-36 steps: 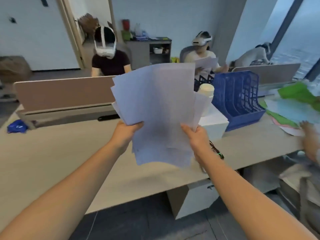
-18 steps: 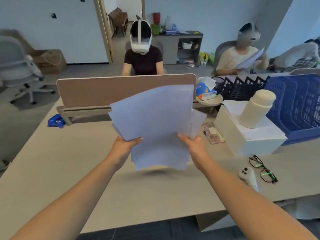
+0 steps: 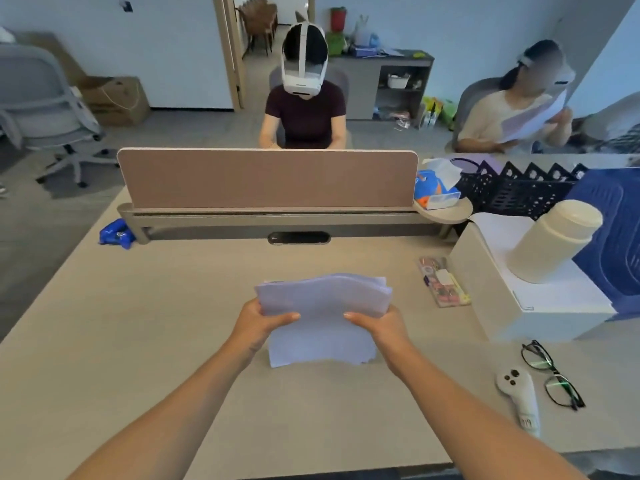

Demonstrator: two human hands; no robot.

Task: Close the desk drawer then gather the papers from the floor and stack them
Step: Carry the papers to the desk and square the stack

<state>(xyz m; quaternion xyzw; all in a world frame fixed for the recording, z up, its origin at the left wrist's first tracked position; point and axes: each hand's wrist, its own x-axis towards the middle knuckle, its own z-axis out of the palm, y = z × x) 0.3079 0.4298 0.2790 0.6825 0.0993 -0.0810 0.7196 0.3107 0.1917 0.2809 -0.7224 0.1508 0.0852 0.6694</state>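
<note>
A stack of white papers (image 3: 323, 317) stands on edge on the beige desk (image 3: 138, 341), its lower edge touching the desktop and its top bowed. My left hand (image 3: 258, 322) grips the stack's left side, thumb across the front. My right hand (image 3: 377, 323) grips the right side the same way. The sheets look roughly aligned. The desk drawer is out of view below the desk edge.
To the right stand a white box (image 3: 526, 292) with a cream bottle (image 3: 550, 240) on it, a blue file rack (image 3: 613, 230), glasses (image 3: 550, 375) and a white controller (image 3: 519, 396). A brown divider (image 3: 266, 178) closes the desk's far side. Two people sit beyond it.
The papers have come down from chest height onto the desktop and been squared into a tighter stack. My view has shifted left and down over the desk.
</note>
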